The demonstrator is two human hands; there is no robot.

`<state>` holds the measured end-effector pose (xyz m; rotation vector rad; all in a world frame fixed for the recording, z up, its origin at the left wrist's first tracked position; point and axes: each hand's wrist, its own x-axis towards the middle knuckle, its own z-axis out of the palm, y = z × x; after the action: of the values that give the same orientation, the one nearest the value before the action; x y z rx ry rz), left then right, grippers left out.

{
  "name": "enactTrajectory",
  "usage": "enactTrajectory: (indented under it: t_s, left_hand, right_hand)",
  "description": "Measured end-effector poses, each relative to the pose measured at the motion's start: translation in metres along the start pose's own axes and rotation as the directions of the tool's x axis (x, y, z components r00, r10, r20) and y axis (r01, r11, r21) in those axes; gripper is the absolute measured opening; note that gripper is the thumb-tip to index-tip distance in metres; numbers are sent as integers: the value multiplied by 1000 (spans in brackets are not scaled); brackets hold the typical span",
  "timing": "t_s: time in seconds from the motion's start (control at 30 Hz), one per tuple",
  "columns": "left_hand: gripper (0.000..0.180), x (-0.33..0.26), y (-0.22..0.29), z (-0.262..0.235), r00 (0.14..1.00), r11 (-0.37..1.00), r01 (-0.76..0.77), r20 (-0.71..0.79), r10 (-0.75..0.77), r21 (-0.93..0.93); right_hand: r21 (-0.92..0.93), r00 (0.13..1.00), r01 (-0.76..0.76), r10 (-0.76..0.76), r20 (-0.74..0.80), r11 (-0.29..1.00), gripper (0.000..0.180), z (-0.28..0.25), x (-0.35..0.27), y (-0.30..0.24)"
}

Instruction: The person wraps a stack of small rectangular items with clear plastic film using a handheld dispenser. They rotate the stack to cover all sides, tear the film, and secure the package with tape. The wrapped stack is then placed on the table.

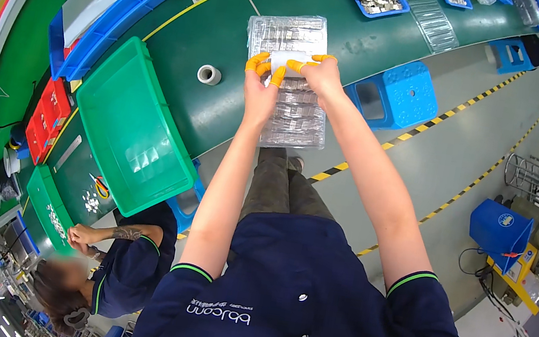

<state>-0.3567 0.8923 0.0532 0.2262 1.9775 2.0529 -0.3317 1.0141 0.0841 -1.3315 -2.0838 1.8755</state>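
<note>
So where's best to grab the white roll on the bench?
Probably the white roll by its outer wall, from above: it appears to stand on end, open hole upward, with bare bench around its sides. The left hand is nearer.

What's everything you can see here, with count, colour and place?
white sheet: one, white, over the clear tray
clear tray: one, transparent with silvery pieces, at table edge
table: one, green, spanning top and left
white roll: one, white, left of tray
green bin: one large, green, left on table
scissors: one, orange-handled, beside green bin
red boxes: several, red, far left
blue stools: at least two, blue, right of table
left hand: one, yellow-tipped, sheet's left end
right hand: one, yellow-tipped, sheet's right end
</note>
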Motion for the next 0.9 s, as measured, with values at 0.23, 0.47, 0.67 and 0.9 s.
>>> enactTrajectory:
  t_s: [0.23, 0.47, 0.67, 0.9]
  left_hand:
    - [45, -21, 20, -7, 998, 999, -6, 66, 4, 35]
    - [46, -106, 28, -11, 999, 986, 33, -14, -32, 160]
    - [47, -174, 14, -18, 987, 989, 125, -114, -115, 79]
    - [41, -216, -42, -31, 965, 954, 237, -158, -210, 181]
  right_hand:
    - [-77, 970, 242, -243, 1, 967, 54, -8, -35, 11]
    - [60, 980, 173, -166, -114, 983, 42, -13, -113, 53]
    - [169, 963, 213, -177, -204, 962, 37, -4, -166, 106]
    - [222, 978, 70, -23, -207, 972, 38, 16, -174, 194]
